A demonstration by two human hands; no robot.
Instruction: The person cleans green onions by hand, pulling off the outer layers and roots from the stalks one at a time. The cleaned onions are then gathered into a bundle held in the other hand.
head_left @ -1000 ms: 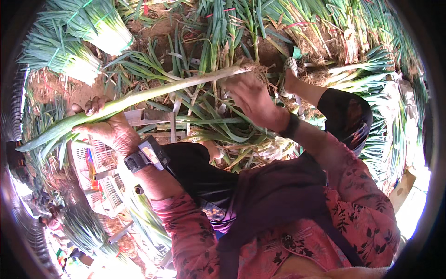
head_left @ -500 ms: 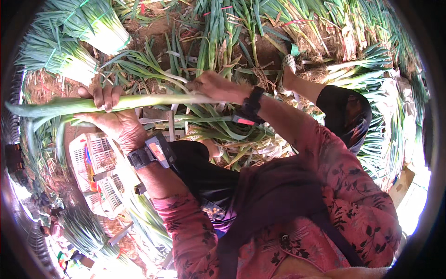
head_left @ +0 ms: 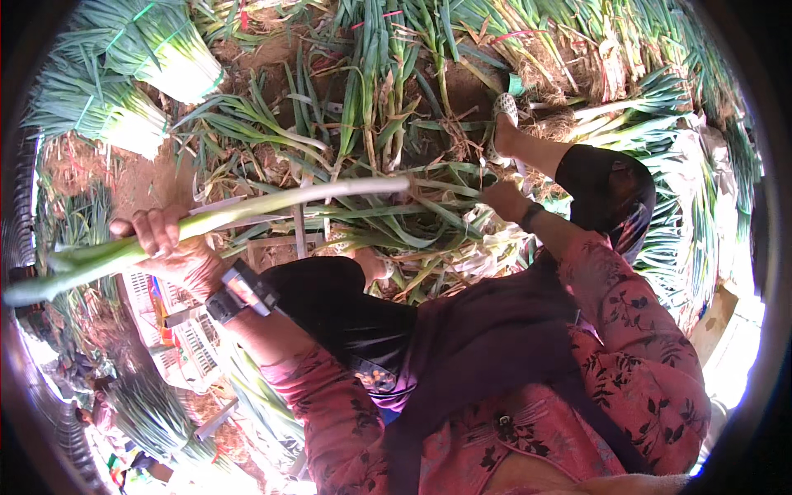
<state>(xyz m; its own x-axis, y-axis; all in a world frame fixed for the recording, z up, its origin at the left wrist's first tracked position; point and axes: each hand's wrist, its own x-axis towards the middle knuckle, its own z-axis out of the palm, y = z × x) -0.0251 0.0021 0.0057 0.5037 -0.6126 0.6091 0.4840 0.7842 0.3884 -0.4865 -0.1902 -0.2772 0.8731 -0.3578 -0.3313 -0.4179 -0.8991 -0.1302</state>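
Observation:
My left hand [head_left: 169, 247] is wrapped round a big green onion [head_left: 272, 203], held across in front of me. Its trimmed-looking white end points right, and its green leaves hang off to the left. Out to the right, beside my bent knee, is my right hand [head_left: 505, 200], closed and apart from the onion. Pale and green leaf strips [head_left: 450, 188] lie close to its fingers; whether it grips one is hard to make out. Below both hands, loose leaves and peelings [head_left: 412, 223] cover the ground between my legs.
Two bundles of green onions, one tied with green bands [head_left: 169, 62], lie at the far left. A pink and white plastic basket [head_left: 177, 351] stands left of my leg. More unpeeled onions [head_left: 384, 91] lie ahead, with a stack [head_left: 701, 214] along the right.
My right hand has left the onion's white end and swung to the right. My left hand has shifted slightly left and down, and the onion now tilts up toward its white end.

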